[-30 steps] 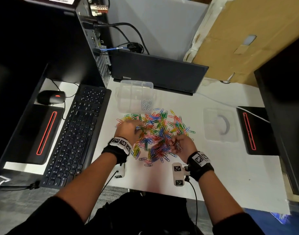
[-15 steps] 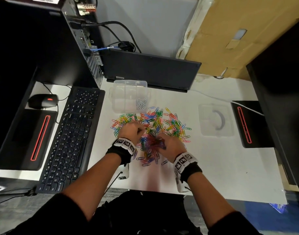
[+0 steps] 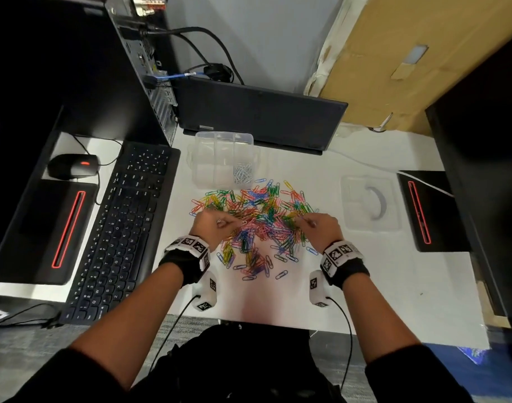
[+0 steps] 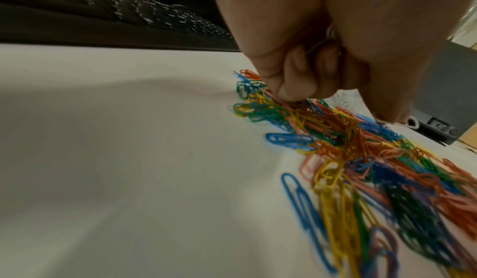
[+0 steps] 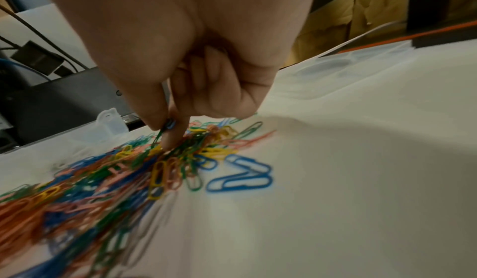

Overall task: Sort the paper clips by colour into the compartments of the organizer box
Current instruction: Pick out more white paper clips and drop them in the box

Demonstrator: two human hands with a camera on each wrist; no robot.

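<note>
Left hand [image 4: 304,62] curls round silver clips, mostly hidden; right hand [image 5: 196,74] pinches a green paper clip [image 5: 159,134] — the pile [image 3: 257,222] blurs.

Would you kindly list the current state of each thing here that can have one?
organizer box: open, silver clips in one compartment only.
lid: off, lying right of pile.
paper clip pile: loose, unsorted, colours mixed.
left hand: curled, holding silver clips.
right hand: pinching a green clip.

White desk [image 3: 394,286]; paper clips [image 3: 257,225]; organizer box [image 3: 223,159]; keyboard [image 3: 118,228]; lid [image 3: 369,206].
</note>
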